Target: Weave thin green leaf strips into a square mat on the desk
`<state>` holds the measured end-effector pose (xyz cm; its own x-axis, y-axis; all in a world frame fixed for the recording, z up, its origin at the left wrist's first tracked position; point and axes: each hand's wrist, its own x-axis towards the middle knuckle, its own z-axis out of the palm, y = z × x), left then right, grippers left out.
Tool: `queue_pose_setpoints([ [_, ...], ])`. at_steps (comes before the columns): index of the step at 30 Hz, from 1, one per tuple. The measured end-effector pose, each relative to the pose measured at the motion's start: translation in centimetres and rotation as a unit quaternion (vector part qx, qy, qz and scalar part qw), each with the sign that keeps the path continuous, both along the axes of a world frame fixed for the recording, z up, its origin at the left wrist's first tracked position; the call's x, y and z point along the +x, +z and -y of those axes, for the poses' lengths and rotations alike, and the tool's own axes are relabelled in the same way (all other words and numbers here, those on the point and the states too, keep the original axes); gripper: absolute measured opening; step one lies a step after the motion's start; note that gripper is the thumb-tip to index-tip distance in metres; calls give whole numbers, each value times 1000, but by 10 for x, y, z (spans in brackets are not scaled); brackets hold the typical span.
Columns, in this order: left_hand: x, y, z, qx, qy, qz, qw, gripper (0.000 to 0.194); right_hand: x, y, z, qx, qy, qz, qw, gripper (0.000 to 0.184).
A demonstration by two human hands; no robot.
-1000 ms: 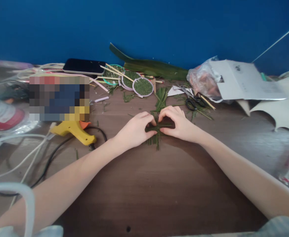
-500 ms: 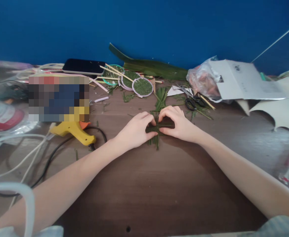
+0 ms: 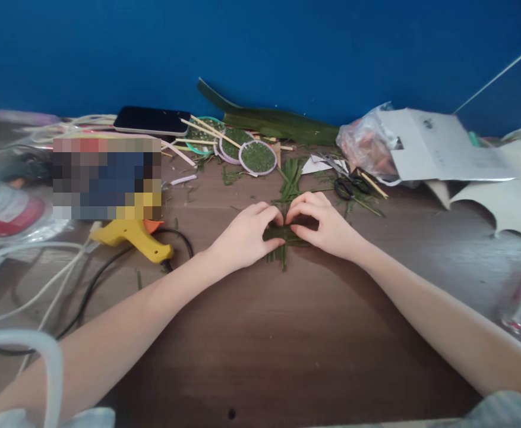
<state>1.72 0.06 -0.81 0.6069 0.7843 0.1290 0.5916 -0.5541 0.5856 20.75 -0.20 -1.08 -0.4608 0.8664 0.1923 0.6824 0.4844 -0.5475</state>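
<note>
Narrow green leaf strips point(image 3: 290, 178) lie on the brown table, running away from me, with others crossing them from side to side under my fingers. Their near ends point(image 3: 282, 257) show just below my fingertips. My left hand point(image 3: 246, 236) is curled, its thumb and fingers pinching the crossing strips from the left. From the right, my right hand point(image 3: 327, 229) pinches the same strips, its thumb and fingertips close to those of the left. Where the strips cross is partly hidden by both hands.
Beyond my hands lie black-handled scissors point(image 3: 351, 185), round green discs with pale rims point(image 3: 258, 157), wooden sticks point(image 3: 215, 131) and a long leaf point(image 3: 282, 123). A yellow glue gun point(image 3: 130, 236) with its black cord lies left. White card point(image 3: 442, 145) and a plastic bag point(image 3: 367, 142) stand right.
My right thumb and fingertips have shifted slightly on the leaf strips, and the thumb now sits a little higher. My left hand is almost unchanged.
</note>
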Motion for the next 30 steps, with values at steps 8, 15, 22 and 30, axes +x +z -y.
queue_pose_setpoints([
  [8,2,1,2,-17,37,9,999,29,1,-2,0,13,-1,-6,1000,5],
  [15,2,1,1,-22,34,5,999,29,1,-1,0,21,1,-10,1000,5],
  [22,2,2,1,-25,35,8,999,29,0,-1,1,38,5,-6,999,6],
  [30,1,3,1,-37,38,8,999,30,3,-6,-2,69,34,-30,997,7],
])
